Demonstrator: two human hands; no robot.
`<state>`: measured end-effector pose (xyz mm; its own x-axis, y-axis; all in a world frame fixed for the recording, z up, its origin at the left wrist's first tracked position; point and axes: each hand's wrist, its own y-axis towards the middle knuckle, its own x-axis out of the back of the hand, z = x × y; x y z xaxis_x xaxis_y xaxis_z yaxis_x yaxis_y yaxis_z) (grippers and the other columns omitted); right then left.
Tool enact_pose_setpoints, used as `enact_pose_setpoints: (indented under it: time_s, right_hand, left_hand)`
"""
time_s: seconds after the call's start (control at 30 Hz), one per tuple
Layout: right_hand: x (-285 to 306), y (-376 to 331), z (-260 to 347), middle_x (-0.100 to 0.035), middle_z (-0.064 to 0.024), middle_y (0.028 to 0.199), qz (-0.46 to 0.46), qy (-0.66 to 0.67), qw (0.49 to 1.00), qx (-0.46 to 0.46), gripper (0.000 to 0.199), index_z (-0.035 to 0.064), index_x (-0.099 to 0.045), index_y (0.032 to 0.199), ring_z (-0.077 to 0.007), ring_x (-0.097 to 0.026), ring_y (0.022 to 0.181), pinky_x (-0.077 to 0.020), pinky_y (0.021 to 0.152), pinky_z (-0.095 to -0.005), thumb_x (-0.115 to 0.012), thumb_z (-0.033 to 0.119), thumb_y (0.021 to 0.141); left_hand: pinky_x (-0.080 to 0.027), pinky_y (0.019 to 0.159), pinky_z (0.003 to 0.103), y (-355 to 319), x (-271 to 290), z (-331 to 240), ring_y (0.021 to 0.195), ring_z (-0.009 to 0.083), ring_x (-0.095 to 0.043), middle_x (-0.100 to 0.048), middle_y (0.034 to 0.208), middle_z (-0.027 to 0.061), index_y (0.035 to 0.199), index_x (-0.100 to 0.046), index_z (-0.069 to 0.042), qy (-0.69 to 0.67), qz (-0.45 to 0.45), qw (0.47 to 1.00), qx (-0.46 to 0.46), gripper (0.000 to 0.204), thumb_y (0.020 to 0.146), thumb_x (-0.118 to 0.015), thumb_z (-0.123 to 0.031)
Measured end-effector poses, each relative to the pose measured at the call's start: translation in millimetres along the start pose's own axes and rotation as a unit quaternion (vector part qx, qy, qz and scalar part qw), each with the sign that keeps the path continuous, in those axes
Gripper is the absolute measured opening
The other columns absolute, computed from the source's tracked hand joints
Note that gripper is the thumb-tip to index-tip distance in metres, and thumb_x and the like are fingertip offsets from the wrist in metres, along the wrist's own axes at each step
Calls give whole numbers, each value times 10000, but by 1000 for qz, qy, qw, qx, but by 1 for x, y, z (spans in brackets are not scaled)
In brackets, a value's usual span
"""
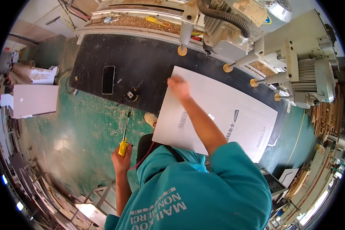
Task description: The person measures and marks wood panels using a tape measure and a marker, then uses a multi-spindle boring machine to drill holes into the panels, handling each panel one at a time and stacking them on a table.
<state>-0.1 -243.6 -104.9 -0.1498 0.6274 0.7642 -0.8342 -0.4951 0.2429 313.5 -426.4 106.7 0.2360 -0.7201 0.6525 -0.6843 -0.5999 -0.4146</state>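
My left hand (121,159) is closed around a yellow air blow gun (123,147), held out to the left of my body above the floor. Its long thin nozzle points away from me, and a red hose runs from the hand toward my lap. A white printed panel (214,94) lies at an angle on the black worktop (142,53), its near edge against my body. My right arm reaches across the panel. Near the panel's far left corner is my right hand (179,87), its fingers smeared by motion. Whether it touches the panel I cannot tell.
A black phone (108,79) and a small dark device with wires (131,95) lie on the worktop. Machine heads with round tan pads (182,50) overhang the far right side. A yellow box cutter (157,21) rests on the dusty rail behind. Boards lean at the left.
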Motion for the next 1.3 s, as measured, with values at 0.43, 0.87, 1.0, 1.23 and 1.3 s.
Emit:
enact_pose_setpoints:
  time_s: [0.43, 0.87, 1.0, 1.23, 1.3]
  right_hand:
    - [13, -44, 35, -644, -121, 914, -100, 6, 994, -52, 64, 77, -643, 849, -343, -626, 845, -530, 690, -463, -597, 120, 859]
    - [4, -293, 182, -541, -105, 725, 189, 124, 959, 170, 113, 88, -544, 727, -310, -596, 729, -479, 631, -452, -564, 139, 825]
    - [34, -209, 95, -624, -136, 845, -14, -76, 997, -23, 95, 58, -623, 834, -335, -623, 757, -509, 654, -471, -615, 152, 845]
    - [90, -160, -20, -653, -139, 930, -128, -287, 923, -223, 154, 78, -682, 879, -324, -647, 884, -541, 733, -436, -562, 173, 892]
    - [68, -163, 41, -650, -152, 976, -72, -230, 927, -287, 238, 42, -661, 858, -332, -628, 930, -544, 753, -437, -484, 188, 919]
  left_hand:
    - [-515, 680, 324, -55, -13, 37, 706, 202, -676, -694, 760, 104, 958, -716, -26, -26, -28, 998, -52, 270, 892, -675, -284]
    - [-485, 628, 278, -93, 40, 145, 668, 108, -599, -695, 783, 48, 964, -712, -16, -124, 32, 992, -17, 305, 926, -648, -312]
    - [-443, 545, 246, -115, 68, 167, 612, 60, -530, -645, 755, -2, 982, -713, -34, -142, 140, 980, 17, 359, 930, -638, -382]
    - [-444, 570, 248, -130, 81, 177, 605, 66, -526, -603, 721, -16, 992, -700, -31, -108, 164, 980, -32, 373, 925, -648, -394]
    - [-445, 583, 247, -143, 77, 190, 607, 70, -530, -641, 769, 0, 991, -698, -29, -103, 141, 984, -33, 367, 928, -647, -386]
